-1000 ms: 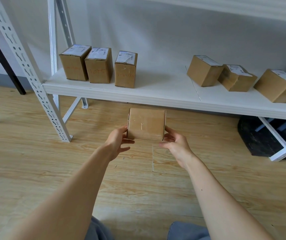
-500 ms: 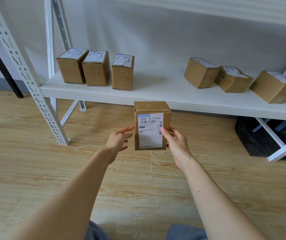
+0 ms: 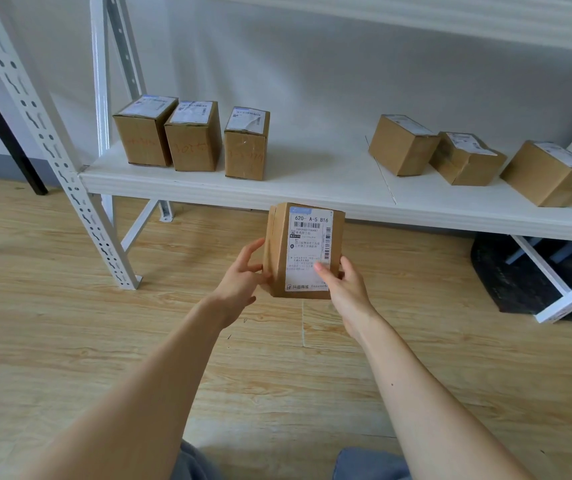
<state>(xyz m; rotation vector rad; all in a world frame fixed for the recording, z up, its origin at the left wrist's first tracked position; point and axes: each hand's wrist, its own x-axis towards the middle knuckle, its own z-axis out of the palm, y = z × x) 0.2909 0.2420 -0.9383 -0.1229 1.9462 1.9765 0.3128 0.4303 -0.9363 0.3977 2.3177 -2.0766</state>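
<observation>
Left hand (image 3: 239, 282) and right hand (image 3: 343, 289) are bare. Both forearms (image 3: 416, 386) are uncovered as far back from the right hand as the frame reaches. There is one small dark mark (image 3: 392, 385) behind the right hand. Well below the right hand are two knees (image 3: 371, 464) in blue-grey cloth, apparently trousers; the weave is too blurred to identify.
</observation>
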